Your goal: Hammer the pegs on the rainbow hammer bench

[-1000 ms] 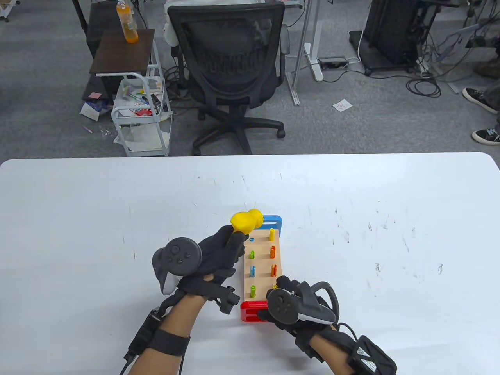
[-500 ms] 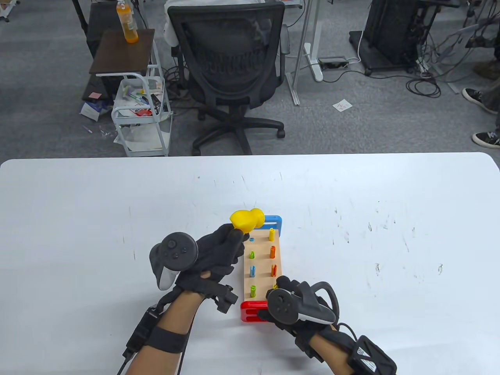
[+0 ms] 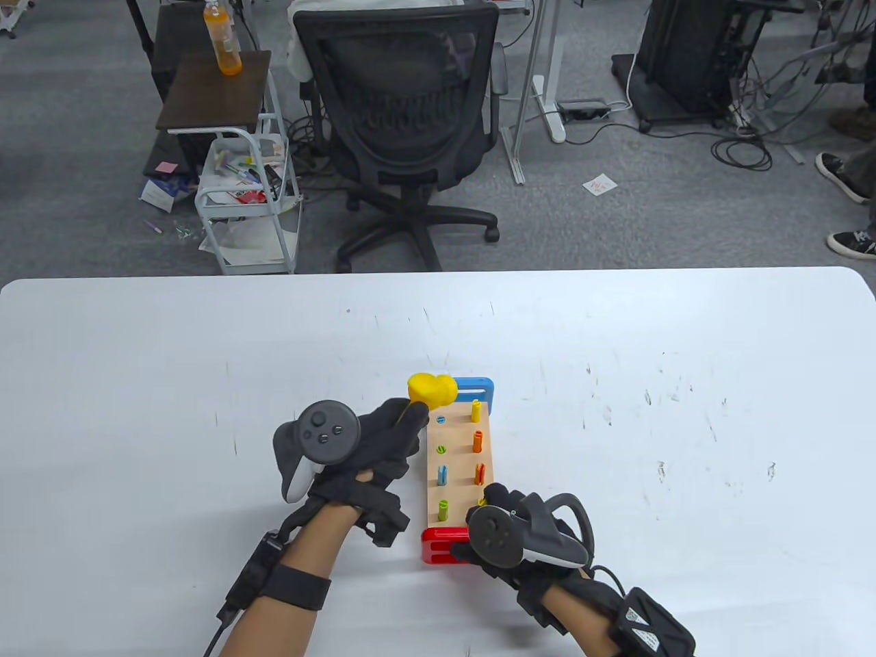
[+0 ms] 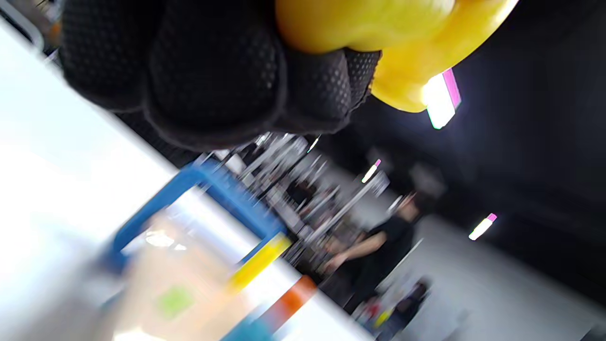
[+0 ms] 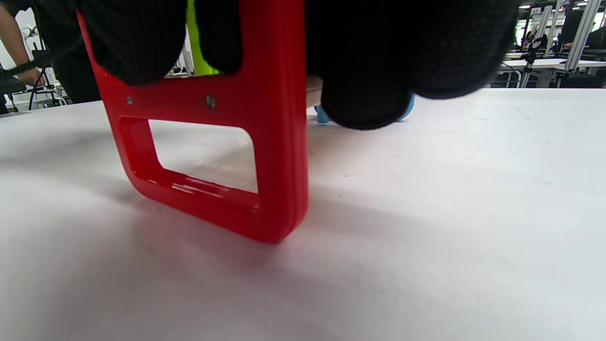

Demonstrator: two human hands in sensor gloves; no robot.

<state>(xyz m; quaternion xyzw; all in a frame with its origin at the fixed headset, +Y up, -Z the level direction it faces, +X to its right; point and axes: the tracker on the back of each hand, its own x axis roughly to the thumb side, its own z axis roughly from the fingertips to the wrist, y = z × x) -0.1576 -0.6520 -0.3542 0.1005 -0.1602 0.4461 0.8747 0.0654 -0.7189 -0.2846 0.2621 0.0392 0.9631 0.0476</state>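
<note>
The white bench [image 3: 171,356] carries everything, with the rainbow hammer bench [image 3: 457,465] standing near its middle, slightly toward the near edge, its long side running near to far. Its red end frame [image 5: 222,156] rests flat on the bench at the near end and its blue end frame [image 3: 477,387] at the far end. The right hand [image 3: 510,530] presses down over the near right corner above the red frame, its grip closed around that end, apparently to stop the toy from jumping under blows. The left hand [image 3: 383,445] sits just left of the toy, wrist raised and fingers [image 4: 213,71] curled in a tight grip on the yellow hammer [image 3: 432,390], whose head hovers over the far left corner. That pose suggests a stroke aimed at the far pegs. In the left row the blue peg [image 3: 441,419] and the green peg [image 3: 441,449] look driven nearly flush, while the yellow peg [image 3: 475,410] and the orange peg [image 3: 478,441] in the right row stand tall
</note>
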